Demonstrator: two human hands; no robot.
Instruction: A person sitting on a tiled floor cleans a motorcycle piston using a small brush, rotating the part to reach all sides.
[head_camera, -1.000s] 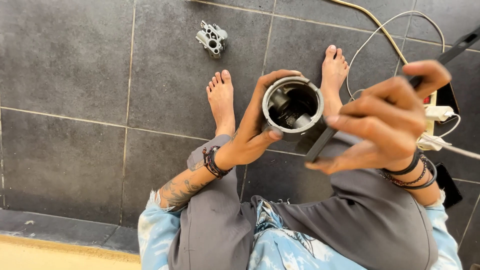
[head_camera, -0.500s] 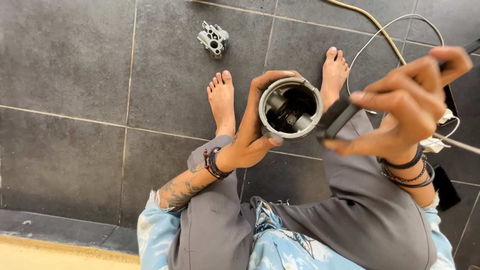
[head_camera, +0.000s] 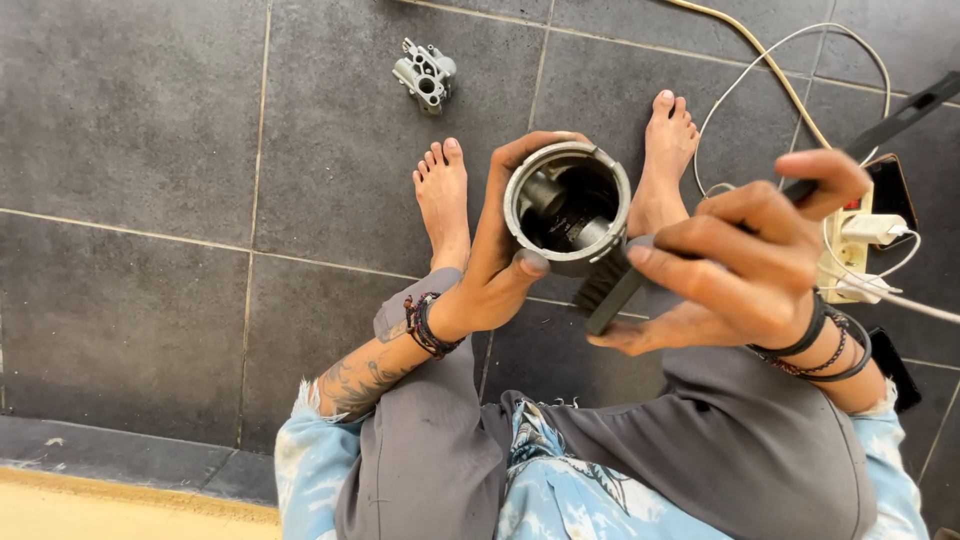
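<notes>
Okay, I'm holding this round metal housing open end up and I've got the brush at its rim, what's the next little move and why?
Probably tip the brush head up over the rim and into the housing. The bristles sit just outside the lower right edge, while the left hand keeps the open end facing up, with parts showing inside. The right hand grips the handle, so a small wrist turn should do.
</notes>
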